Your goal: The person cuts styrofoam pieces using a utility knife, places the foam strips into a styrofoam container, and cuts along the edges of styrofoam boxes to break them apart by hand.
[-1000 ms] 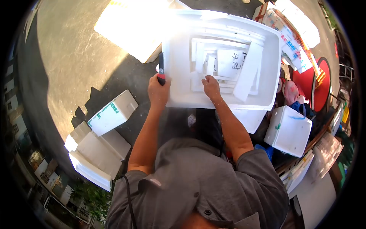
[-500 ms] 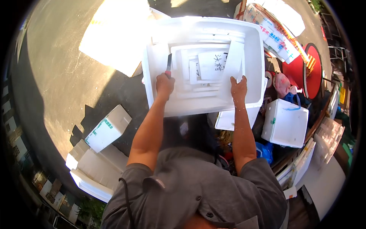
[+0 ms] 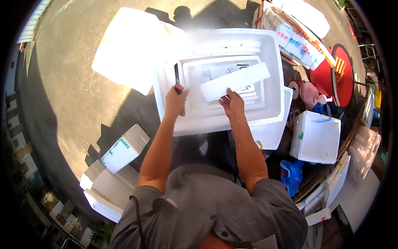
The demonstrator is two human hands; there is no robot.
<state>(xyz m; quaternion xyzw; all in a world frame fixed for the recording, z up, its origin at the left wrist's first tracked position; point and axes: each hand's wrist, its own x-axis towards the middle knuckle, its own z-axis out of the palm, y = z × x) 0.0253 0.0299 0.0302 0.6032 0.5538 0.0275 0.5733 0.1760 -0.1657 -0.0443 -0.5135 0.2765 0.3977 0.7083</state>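
My left hand (image 3: 175, 101) is closed around the red and black handle of a knife (image 3: 177, 76), its dark blade pointing away from me. Between the fingers and thumb of my right hand (image 3: 233, 103) is a white foam strip (image 3: 236, 81), tilted up to the right. Both hands are over a large white foam box (image 3: 271, 83) in front of me. Nested inside the box lie smaller white foam pieces (image 3: 224, 60), some with black handwriting partly covered by the strip.
At the upper left lies a large sunlit white foam block (image 3: 124, 50). Foam boxes (image 3: 124, 145) stand at the lower left, and an open foam box (image 3: 316, 139) at the right. A red reel (image 3: 342, 76) and a blue plastic bag (image 3: 291, 176) are also on the right.
My right hand has moved left and lifted the foam strip, turning it from nearly upright to a flatter slant. The knife stays in my left hand. The view has shifted slightly.
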